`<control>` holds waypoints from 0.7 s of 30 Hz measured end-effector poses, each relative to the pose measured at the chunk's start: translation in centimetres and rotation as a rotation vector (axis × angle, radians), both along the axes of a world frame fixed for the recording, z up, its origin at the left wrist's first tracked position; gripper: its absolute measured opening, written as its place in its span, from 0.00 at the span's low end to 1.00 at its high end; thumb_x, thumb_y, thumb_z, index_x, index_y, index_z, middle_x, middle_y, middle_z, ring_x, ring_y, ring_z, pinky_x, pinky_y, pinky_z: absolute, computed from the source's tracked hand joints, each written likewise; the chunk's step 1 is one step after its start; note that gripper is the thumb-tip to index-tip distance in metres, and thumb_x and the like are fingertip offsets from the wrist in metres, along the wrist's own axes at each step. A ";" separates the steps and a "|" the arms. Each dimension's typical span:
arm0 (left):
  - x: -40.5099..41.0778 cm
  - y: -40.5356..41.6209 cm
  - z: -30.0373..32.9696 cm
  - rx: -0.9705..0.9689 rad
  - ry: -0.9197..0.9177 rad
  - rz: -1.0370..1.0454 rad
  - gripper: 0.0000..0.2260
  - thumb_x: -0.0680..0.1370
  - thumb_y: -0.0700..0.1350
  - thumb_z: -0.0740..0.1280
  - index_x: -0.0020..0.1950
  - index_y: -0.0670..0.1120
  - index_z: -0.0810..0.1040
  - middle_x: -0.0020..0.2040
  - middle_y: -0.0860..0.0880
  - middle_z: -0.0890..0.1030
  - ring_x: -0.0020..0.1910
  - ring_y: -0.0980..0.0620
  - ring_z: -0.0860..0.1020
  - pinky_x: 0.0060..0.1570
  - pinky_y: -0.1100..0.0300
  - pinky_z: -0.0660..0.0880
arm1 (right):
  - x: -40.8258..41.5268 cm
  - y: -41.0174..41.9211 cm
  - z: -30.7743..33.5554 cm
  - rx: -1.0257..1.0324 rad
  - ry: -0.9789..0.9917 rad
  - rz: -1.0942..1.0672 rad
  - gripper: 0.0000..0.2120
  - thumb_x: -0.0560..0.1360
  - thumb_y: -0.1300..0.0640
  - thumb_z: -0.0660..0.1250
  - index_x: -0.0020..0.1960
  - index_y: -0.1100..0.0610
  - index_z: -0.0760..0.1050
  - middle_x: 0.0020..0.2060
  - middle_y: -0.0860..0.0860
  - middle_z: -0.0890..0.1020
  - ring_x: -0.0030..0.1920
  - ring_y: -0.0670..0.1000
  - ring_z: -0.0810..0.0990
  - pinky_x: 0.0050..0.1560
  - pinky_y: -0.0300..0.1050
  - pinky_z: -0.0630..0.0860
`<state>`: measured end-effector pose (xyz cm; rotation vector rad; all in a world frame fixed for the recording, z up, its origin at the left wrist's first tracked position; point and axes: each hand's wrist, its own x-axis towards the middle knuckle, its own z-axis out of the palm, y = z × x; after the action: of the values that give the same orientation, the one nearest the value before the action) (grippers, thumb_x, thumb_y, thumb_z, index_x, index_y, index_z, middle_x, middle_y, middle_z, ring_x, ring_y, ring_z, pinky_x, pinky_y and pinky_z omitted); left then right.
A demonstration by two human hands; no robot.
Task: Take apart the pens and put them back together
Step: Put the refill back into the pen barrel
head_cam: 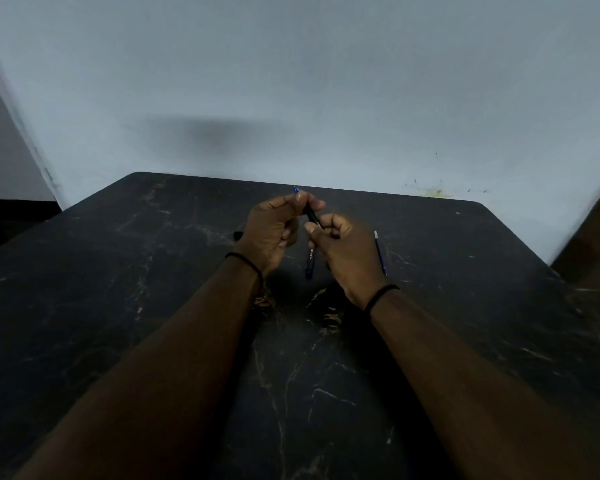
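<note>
head view showed the black pen [311,215] up over the desk [118,306], slanting between both hands, left hand [272,230] fingers closed on its blue-tipped far end, right hand [340,251] fingers closed on its near end.

Held pen [311,213] between both hands above table [118,306] — second pen [309,264] beneath, refill [380,252] right
</note>
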<state>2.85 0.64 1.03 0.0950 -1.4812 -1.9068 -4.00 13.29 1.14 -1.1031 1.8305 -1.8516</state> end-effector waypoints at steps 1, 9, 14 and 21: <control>0.0 0.0 0.0 0.008 -0.006 0.022 0.11 0.81 0.43 0.64 0.44 0.45 0.84 0.49 0.44 0.85 0.20 0.58 0.61 0.19 0.67 0.59 | 0.0 0.1 0.0 0.002 0.021 -0.030 0.08 0.79 0.55 0.69 0.49 0.60 0.79 0.37 0.53 0.81 0.34 0.43 0.76 0.39 0.39 0.73; 0.0 -0.2 -0.3 0.078 -0.045 0.138 0.08 0.80 0.42 0.66 0.46 0.45 0.84 0.40 0.50 0.83 0.21 0.59 0.62 0.20 0.66 0.56 | 0.4 0.5 0.5 0.191 0.305 -0.095 0.12 0.83 0.55 0.59 0.52 0.58 0.79 0.39 0.52 0.79 0.36 0.47 0.73 0.35 0.36 0.66; -0.1 -0.1 -0.5 0.079 -0.069 0.142 0.06 0.79 0.42 0.67 0.46 0.43 0.84 0.34 0.51 0.82 0.20 0.58 0.61 0.20 0.67 0.56 | 0.2 0.6 0.1 0.089 0.213 -0.077 0.07 0.77 0.59 0.69 0.51 0.60 0.74 0.42 0.59 0.82 0.37 0.55 0.80 0.38 0.49 0.77; 0.0 -0.2 -0.4 0.084 -0.070 0.146 0.07 0.80 0.41 0.66 0.46 0.43 0.83 0.35 0.49 0.81 0.20 0.59 0.61 0.20 0.67 0.56 | 0.1 0.3 0.2 0.149 0.234 -0.082 0.17 0.84 0.51 0.56 0.47 0.57 0.80 0.36 0.50 0.83 0.33 0.45 0.77 0.36 0.37 0.70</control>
<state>2.90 0.41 0.60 0.3029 -1.3997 -1.8637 -3.91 13.63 1.32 -1.2512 2.1352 -1.6549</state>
